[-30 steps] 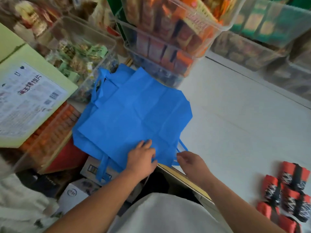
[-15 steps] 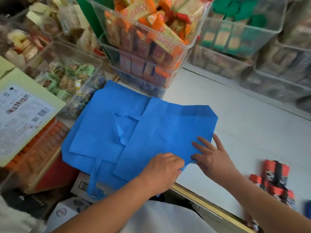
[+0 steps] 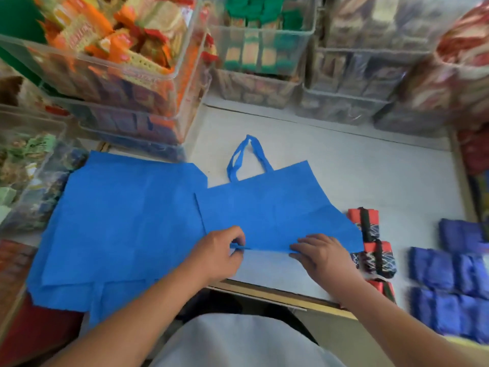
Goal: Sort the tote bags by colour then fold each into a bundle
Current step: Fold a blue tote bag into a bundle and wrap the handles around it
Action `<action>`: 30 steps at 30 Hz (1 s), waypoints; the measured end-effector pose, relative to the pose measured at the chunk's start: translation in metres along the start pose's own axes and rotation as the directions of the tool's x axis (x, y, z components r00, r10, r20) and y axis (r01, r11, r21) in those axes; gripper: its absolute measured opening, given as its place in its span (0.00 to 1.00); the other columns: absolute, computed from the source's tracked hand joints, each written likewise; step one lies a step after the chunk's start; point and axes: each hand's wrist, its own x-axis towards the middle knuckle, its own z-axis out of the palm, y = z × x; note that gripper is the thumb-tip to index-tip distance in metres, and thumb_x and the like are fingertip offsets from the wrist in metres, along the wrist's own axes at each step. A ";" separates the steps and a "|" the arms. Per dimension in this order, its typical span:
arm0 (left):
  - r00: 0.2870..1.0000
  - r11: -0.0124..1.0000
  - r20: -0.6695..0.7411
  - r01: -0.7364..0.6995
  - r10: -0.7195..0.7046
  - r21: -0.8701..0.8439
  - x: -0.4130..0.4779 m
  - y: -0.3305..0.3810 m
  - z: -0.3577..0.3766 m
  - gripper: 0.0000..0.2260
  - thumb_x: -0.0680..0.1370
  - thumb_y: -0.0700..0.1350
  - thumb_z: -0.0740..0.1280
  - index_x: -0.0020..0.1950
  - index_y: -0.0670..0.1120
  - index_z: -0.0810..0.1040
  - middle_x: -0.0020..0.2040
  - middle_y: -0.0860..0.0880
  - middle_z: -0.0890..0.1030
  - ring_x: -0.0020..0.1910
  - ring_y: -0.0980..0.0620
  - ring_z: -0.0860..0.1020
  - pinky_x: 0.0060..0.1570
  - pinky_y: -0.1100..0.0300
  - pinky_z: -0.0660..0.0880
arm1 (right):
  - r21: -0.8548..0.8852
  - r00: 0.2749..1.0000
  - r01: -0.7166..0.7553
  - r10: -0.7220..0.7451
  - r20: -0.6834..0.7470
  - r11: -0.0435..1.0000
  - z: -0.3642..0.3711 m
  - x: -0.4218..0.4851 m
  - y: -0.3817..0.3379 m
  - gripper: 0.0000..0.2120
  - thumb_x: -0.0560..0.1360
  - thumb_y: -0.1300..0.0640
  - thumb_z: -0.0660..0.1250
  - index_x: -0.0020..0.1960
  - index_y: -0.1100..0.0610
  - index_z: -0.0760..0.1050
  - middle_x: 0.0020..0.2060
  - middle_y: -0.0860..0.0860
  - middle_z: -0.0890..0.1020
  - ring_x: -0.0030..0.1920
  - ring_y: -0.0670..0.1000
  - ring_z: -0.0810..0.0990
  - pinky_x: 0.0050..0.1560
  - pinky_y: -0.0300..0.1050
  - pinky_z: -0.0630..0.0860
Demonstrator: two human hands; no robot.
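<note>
Head view: blue tote bag point(image 3: 270, 213) lies flat on the white counter point(image 3: 344, 165), handles pointing away. Left hand point(image 3: 219, 256) pinches its near edge, fingers curled tight on the fabric. Right hand point(image 3: 322, 256) presses the same edge, fingers loosely spread. Stack of blue bags point(image 3: 119, 221) touches it at left. Red bundles point(image 3: 370, 234) just right.

Left hand point(image 3: 219, 250) pinched on blue tote bag point(image 3: 267, 215), right hand point(image 3: 321, 254) flat, palm down
</note>
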 end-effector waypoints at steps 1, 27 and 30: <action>1.000 0.998 0.010 0.018 -0.017 -0.062 -0.001 -0.006 -0.001 0.04 0.74 0.51 0.65 0.48 0.58 0.73 0.42 0.58 0.80 0.41 0.55 0.78 0.46 0.54 0.77 | 0.039 1.000 -0.003 0.002 0.008 0.999 -0.001 0.004 0.000 0.20 0.79 0.40 0.59 0.50 0.49 0.86 0.44 0.45 0.86 0.46 0.54 0.85 0.41 0.50 0.81; 0.999 0.556 0.038 -0.027 -0.008 0.831 0.018 -0.072 0.007 0.32 0.78 0.54 0.69 0.78 0.43 0.66 0.84 0.42 0.40 0.81 0.39 0.35 0.76 0.35 0.32 | 0.281 0.689 -0.721 0.697 0.198 0.633 0.030 0.066 0.025 0.23 0.82 0.47 0.63 0.74 0.55 0.66 0.69 0.56 0.70 0.62 0.59 0.75 0.53 0.54 0.76; 0.993 0.471 0.116 -0.091 -0.023 0.877 0.025 -0.079 0.008 0.30 0.81 0.50 0.64 0.81 0.43 0.61 0.84 0.44 0.40 0.81 0.40 0.33 0.72 0.37 0.24 | -0.010 0.797 -0.603 0.603 -0.002 0.797 0.039 0.060 0.008 0.32 0.81 0.46 0.65 0.80 0.53 0.59 0.79 0.58 0.60 0.78 0.62 0.60 0.75 0.61 0.64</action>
